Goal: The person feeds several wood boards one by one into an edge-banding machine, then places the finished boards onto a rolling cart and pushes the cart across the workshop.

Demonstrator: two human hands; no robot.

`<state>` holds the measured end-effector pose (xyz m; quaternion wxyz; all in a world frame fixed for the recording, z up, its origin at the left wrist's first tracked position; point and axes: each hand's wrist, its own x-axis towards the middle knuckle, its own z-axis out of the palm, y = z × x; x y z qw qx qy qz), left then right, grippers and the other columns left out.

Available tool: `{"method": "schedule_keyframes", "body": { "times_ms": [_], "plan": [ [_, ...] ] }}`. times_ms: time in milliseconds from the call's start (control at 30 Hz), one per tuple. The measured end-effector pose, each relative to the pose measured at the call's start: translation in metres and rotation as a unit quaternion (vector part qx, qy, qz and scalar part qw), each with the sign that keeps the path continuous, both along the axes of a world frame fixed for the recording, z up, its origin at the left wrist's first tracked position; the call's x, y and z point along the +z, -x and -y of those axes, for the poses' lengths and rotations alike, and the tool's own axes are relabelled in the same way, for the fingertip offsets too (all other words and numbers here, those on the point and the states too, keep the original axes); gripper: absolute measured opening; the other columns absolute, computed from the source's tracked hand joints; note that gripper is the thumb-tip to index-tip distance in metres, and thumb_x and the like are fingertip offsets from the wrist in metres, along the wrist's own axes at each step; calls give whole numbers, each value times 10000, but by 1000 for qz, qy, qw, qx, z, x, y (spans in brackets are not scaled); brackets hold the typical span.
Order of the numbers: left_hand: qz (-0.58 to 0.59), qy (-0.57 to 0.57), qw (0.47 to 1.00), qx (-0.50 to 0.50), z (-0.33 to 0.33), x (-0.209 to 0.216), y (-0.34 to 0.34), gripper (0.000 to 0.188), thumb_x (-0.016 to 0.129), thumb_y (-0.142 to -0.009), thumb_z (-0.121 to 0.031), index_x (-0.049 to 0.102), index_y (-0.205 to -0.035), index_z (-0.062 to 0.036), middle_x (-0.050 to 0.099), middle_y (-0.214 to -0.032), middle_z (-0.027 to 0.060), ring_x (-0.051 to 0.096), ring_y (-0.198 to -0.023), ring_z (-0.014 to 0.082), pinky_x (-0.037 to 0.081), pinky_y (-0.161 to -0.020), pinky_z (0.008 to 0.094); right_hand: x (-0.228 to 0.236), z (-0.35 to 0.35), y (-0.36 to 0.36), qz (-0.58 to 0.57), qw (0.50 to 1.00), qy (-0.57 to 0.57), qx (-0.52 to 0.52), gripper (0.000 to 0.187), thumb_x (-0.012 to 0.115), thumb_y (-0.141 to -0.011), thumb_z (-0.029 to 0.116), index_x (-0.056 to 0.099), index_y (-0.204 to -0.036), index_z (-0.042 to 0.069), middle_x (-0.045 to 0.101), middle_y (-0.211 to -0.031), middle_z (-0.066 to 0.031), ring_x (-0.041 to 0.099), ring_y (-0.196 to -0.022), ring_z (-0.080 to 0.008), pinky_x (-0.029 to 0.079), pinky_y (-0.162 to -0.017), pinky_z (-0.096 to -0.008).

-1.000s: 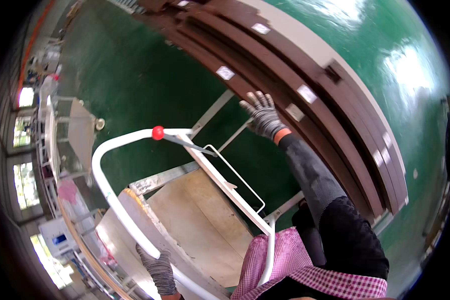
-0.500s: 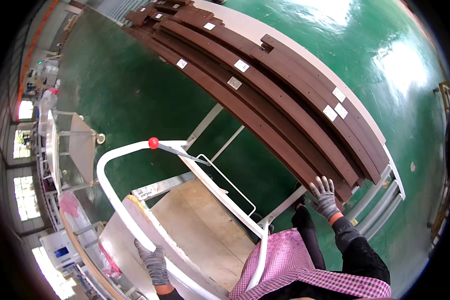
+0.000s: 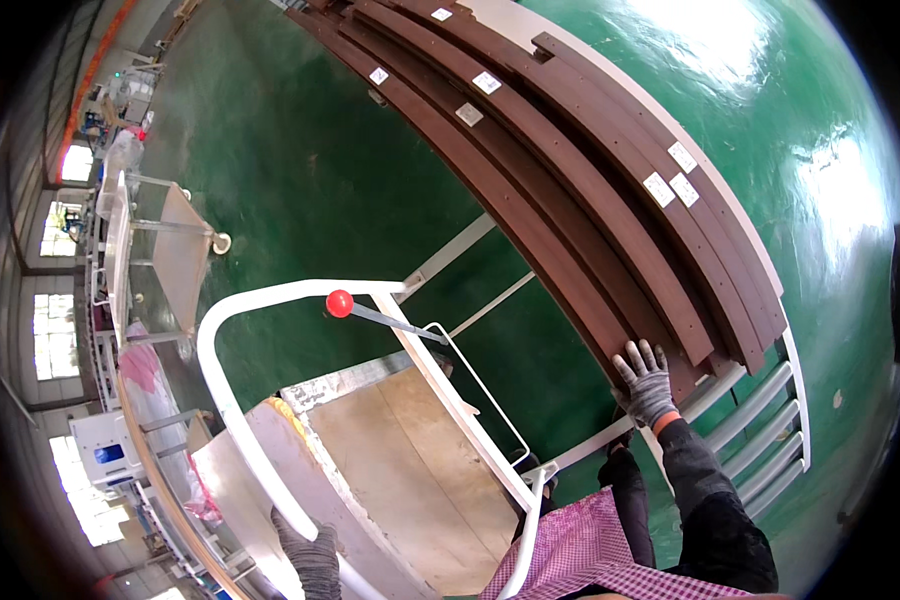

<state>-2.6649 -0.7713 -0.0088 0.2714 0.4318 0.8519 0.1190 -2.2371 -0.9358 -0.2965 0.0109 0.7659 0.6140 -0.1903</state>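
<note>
My left hand (image 3: 310, 556), in a grey knit glove, is wrapped round the white tubular handle (image 3: 232, 408) of a cart at the lower left. A red ball-topped lever (image 3: 340, 304) stands beside that handle. My right hand (image 3: 646, 385), gloved the same way, lies with fingers stretched out on the near end of a stack of long dark brown boards (image 3: 590, 225). These boards carry small white labels and rest on a pale rack with grey rollers (image 3: 760, 425) at its near end. My right palm is hidden.
A wooden cart deck (image 3: 410, 470) lies between the handle and a white cross frame. Farther left stands another wheeled cart (image 3: 175, 255), and a long work table (image 3: 160, 480) runs along the left side. Green floor (image 3: 300, 190) surrounds the boards.
My right hand has come down onto the boards' near end, its fingers closer together. The left hand keeps its hold on the handle. The view has shifted, so the boards' far end is cut off.
</note>
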Motion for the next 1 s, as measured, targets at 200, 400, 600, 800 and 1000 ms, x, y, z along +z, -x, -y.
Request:
{"method": "schedule_keyframes", "body": {
  "times_ms": [200, 400, 600, 800, 1000],
  "plan": [
    [33, -7, 999, -29, -4, 14, 10, 731, 484, -630, 131, 193, -1262, -95, 410, -698, 48, 465, -409, 163, 437, -323, 276, 6, -96, -1, -1, 1000, -17, 7, 640, 616, -673, 355, 392, -1246, 179, 298, -1340, -129, 232, -1252, -319, 118, -1027, -504],
    [-136, 4, 974, -181, 5, -3, 38, 834, 673, -644, -97, 180, -1304, 30, 459, -1052, 172, 500, -744, 201, 473, -589, 321, -17, -180, -4, 29, 999, -33, 10, 645, 610, -677, 357, 381, -1255, 186, 302, -1339, -118, 230, -1253, -311, 125, -1028, -495],
    [-127, 68, 986, -81, -3, 8, 14, 863, 694, -623, -272, 229, -1280, 38, 405, -1169, 228, 449, -1038, 323, 372, -891, 410, -27, -275, -1, 50, 995, -82, 15, 667, 625, -668, 346, 367, -1262, 189, 293, -1342, -116, 240, -1246, -311, 141, -1024, -484],
    [-147, 52, 984, -90, 11, 16, 24, 849, 700, -619, -246, 241, -1270, 47, 439, -1129, 222, 452, -1028, 333, 371, -891, 402, -54, -385, 14, 43, 983, -175, 42, 665, 615, -684, 327, 347, -1279, 199, 295, -1347, -99, 252, -1243, -301, 169, -1018, -474],
    [-69, -10, 991, -116, -3, -7, 20, 704, 553, -686, -6, 188, -1283, -83, 427, -899, 138, 473, -706, 213, 410, -603, 338, -48, -433, 6, 10, 939, -337, -72, 686, 622, -695, 306, 321, -1288, 136, 277, -1343, -142, 224, -1250, -325, 142, -1028, -455]
  ]
}}
